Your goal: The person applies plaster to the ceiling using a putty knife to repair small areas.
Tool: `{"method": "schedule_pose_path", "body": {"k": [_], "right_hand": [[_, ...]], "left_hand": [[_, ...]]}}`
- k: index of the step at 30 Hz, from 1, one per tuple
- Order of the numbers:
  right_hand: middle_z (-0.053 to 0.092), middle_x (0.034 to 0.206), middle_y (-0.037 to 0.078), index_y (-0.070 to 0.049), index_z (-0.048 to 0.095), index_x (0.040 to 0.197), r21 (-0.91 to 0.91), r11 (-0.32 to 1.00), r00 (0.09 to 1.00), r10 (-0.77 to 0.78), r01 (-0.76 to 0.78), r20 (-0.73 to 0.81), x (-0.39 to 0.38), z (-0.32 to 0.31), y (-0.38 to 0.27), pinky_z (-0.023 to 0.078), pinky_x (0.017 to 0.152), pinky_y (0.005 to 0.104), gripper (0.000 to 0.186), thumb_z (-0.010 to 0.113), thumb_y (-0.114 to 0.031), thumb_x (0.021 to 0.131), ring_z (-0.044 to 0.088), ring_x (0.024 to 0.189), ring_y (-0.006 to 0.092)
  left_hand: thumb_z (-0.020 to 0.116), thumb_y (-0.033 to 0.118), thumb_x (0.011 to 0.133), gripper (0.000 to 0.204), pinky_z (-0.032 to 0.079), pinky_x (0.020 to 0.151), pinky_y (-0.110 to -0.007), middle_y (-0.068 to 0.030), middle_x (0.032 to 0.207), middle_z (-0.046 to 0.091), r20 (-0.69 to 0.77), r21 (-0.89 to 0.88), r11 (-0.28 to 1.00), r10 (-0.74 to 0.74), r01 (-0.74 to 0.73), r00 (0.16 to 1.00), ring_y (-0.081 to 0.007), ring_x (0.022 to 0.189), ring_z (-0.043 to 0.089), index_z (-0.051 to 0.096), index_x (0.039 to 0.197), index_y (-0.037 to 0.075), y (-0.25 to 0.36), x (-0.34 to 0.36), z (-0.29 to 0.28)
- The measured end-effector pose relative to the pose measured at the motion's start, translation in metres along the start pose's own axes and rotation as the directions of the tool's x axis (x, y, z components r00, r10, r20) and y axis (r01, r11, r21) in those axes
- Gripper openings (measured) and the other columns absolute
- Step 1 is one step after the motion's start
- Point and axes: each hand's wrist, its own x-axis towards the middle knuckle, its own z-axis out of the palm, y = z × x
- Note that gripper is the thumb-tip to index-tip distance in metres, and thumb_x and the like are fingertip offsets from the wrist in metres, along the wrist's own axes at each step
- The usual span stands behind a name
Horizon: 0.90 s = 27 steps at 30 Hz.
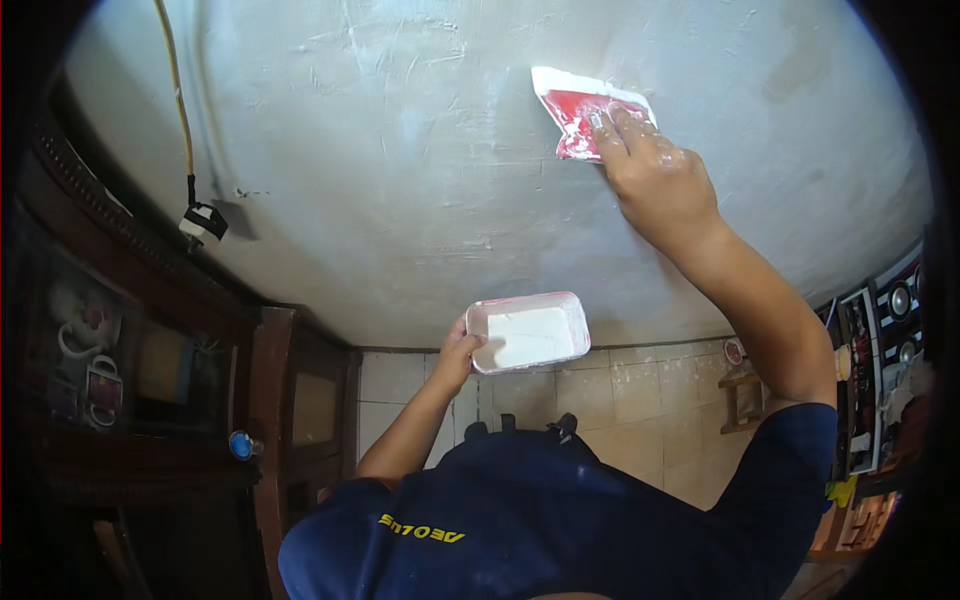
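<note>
1. Currently, the right hand (665, 185) grips a red scraper (572, 108), whose long, white-coated edge slopes down rightward beyond it.
2. Below-left of that hand lies the tray (578, 328), long axis roughly sideways; the left hand (457, 357) holds its near end.

1 line of yellow lettering (422, 529), upside down in this view, stands on the dark blue shirt (560, 510).

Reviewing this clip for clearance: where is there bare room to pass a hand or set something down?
Passing room: along the wall between the hanging cable and the red spreader. Setting-down room: white-specked floor tiles, seen between the tray and the small wooden frame. Crowded: the shelves at far right.
</note>
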Motion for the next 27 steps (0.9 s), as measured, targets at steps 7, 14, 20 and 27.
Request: {"method": "schedule_pose_path", "body": {"k": [7,14,20,27], "right_hand": [[0.067,0.100,0.018,0.002,0.064,0.099,-0.083,0.996,0.998,0.048,-0.045,0.038,0.012,-0.006,-0.004,0.060,0.064,0.0318,0.022,0.059,-0.004,0.078,0.070,0.089,0.0252],[0.068,0.105,0.017,0.001,0.064,0.099,0.074,0.996,0.995,0.047,-0.053,0.086,0.018,-0.006,0.006,0.059,0.068,0.0325,0.021,0.057,-0.004,0.080,0.069,0.093,0.0257],[0.067,0.110,0.018,0.002,0.066,0.105,0.042,0.998,0.999,-0.046,0.047,-0.028,0.012,0.015,0.006,0.059,0.071,0.0308,0.029,0.061,-0.006,0.078,0.070,0.094,0.0246],[0.067,0.107,0.024,0.003,0.068,0.104,-0.003,0.997,0.992,-0.075,0.075,-0.106,0.007,0.030,0.000,0.059,0.069,0.0332,0.032,0.063,-0.007,0.075,0.069,0.091,0.0299]], "left_hand": [[0.050,0.012,0.081,0.056,0.050,0.086,-0.031,-0.0111,0.118,0.057,-0.010,0.013,0.998,-0.063,0.063,0.998,-0.0186,0.105,0.058,0.041,0.135,0.003,-0.008,-0.010,-0.004],[0.051,0.010,0.080,0.054,0.048,0.090,-0.031,-0.0103,0.116,0.058,-0.029,0.016,0.999,-0.045,0.045,0.999,-0.0185,0.103,0.058,0.044,0.132,0.001,-0.009,-0.008,-0.002],[0.050,0.010,0.079,0.054,0.048,0.090,-0.031,-0.0107,0.116,0.058,-0.029,0.026,1.000,-0.002,0.003,1.000,-0.0184,0.102,0.059,0.044,0.132,0.001,-0.006,-0.005,0.008],[0.050,0.010,0.079,0.055,0.052,0.083,-0.033,-0.0097,0.116,0.057,-0.118,0.076,0.996,0.058,-0.050,0.991,-0.0190,0.101,0.060,0.045,0.133,0.005,0.010,-0.017,0.024]]}}
